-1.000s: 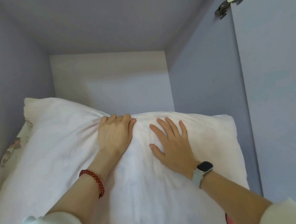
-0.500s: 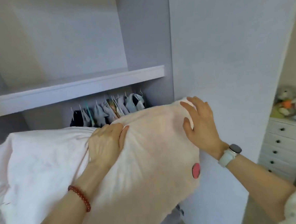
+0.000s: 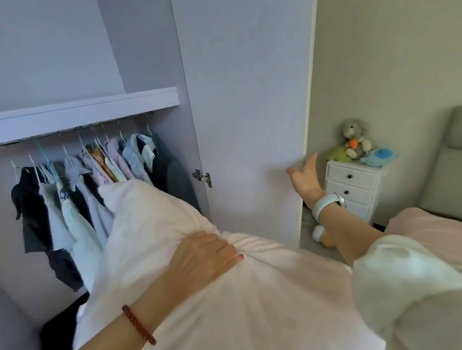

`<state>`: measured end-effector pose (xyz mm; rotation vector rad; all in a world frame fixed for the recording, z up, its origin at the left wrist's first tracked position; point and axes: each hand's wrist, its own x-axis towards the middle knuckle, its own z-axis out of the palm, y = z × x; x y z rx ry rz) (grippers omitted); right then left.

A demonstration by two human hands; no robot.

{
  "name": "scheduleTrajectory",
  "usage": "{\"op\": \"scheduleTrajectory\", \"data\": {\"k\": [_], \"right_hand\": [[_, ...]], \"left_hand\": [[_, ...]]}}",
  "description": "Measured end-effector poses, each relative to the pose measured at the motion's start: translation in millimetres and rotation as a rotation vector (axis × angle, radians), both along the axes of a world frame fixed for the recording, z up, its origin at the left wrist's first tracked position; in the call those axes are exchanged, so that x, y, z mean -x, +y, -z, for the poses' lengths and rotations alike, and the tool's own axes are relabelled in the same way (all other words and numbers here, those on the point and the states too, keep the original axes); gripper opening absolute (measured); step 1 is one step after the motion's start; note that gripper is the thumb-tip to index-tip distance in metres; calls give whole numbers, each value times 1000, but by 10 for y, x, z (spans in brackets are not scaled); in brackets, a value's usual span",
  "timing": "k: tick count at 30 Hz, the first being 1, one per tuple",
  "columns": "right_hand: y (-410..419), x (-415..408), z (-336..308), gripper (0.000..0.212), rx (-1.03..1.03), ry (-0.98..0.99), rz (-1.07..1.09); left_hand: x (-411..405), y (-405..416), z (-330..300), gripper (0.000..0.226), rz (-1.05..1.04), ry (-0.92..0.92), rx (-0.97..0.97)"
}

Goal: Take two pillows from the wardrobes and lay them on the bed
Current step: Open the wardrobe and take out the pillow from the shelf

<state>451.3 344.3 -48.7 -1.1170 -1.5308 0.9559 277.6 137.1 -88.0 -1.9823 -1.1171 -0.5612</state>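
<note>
A large pale pink-white pillow (image 3: 231, 303) fills the lower middle of the head view, held out of the wardrobe against my body. My left hand (image 3: 204, 256), with a red bead bracelet on its wrist, clutches a bunch of the pillow's fabric on top. My right hand (image 3: 305, 179), a white watch on the wrist, is off the pillow with fingers spread, at the outer edge of the open wardrobe door (image 3: 248, 115). The bed (image 3: 436, 233) with a pink sheet shows at the lower right.
Shirts hang on a rail (image 3: 91, 176) under the wardrobe shelf (image 3: 82, 113) at left. A white drawer chest (image 3: 351, 190) with soft toys (image 3: 356, 144) stands beyond the door. A grey headboard (image 3: 451, 168) rises at right. Something soft lies on the floor (image 3: 322, 237).
The pillow has come out of the top compartment and down to chest height. My right hand let go of it and moved right to the door's edge. The view swung towards the bed.
</note>
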Motion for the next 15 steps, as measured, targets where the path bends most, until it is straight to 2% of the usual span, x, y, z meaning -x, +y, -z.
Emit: {"op": "scheduleTrajectory", "data": {"k": [3,8,12,15], "right_hand": [[13,149,23,74,-5,1,92],[-412,371,158,76,-173,-69,207],[-1006,693,296,82,-296,-124,158],[-1449,1023,436,81,-384,-82,-31]], "left_hand": [[28,-78,52,56,-3,39,7],[171,-184,133,52,-41,32,50],[265,-282,160,40,-100,75,117],[390,-468,221,38,-161,89,160]]}}
